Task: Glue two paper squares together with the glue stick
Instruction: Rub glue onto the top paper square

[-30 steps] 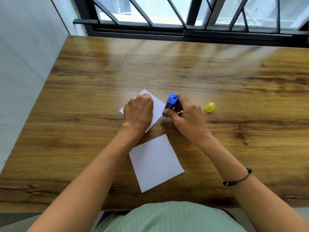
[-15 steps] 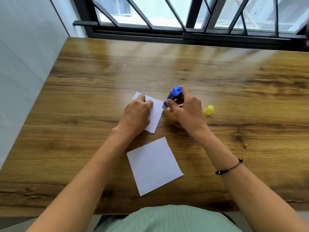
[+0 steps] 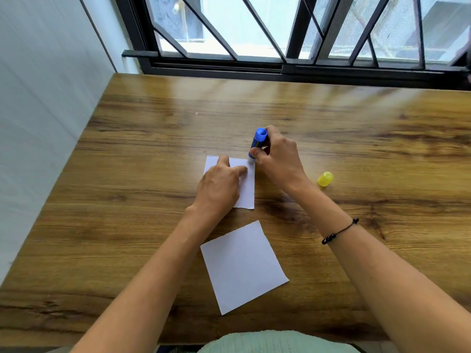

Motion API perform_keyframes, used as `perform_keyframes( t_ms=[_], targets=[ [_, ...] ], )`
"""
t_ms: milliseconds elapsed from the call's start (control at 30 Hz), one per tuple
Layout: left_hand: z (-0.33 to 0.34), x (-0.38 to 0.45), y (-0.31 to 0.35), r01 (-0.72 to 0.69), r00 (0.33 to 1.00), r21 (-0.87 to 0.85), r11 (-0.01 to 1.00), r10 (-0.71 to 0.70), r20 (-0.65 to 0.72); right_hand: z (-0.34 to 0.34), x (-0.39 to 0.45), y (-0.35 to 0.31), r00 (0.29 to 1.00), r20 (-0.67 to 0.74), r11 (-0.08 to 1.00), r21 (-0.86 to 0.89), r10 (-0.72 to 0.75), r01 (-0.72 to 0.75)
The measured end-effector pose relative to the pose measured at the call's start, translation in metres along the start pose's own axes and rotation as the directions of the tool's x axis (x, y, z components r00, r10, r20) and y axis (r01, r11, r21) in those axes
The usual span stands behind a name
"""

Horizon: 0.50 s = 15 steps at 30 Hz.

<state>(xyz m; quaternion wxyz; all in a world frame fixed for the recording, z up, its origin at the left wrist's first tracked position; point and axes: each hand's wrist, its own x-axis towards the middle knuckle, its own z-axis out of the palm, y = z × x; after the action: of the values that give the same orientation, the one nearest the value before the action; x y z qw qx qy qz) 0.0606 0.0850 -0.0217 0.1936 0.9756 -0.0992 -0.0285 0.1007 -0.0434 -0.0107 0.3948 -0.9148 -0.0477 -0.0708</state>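
Note:
Two white paper squares lie on the wooden table. The far square is pressed flat by my left hand, fingers spread on it, covering its left part. My right hand grips the blue glue stick, held nearly upright with its tip touching the far square's top right corner. The near square lies free below, close to the table's front edge, touched by neither hand.
The glue stick's yellow cap lies on the table right of my right wrist. A white wall borders the table on the left. A barred window runs along the far edge.
The far square has turned from a diamond pose to nearly straight under my left hand. The glue stick has moved up along the paper's right side to its top right corner.

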Motion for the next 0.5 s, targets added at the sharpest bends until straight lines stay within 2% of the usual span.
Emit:
perform_keyframes(
  t_ms=[233, 500],
  targets=[
    [-0.0002, 0.0041, -0.0007, 0.060, 0.997, -0.052, 0.997, -0.058, 0.047, -0.0009, 0.0025, 0.0002, 0.999, 0.037, 0.998, -0.051, -0.034, 0.036],
    [0.0022, 0.0040, 0.0036, 0.114, 0.993, -0.073, 0.991, -0.114, 0.015, -0.0004, -0.0005, -0.0002, 0.998, 0.060, 0.998, -0.054, -0.036, 0.039]
  ],
)
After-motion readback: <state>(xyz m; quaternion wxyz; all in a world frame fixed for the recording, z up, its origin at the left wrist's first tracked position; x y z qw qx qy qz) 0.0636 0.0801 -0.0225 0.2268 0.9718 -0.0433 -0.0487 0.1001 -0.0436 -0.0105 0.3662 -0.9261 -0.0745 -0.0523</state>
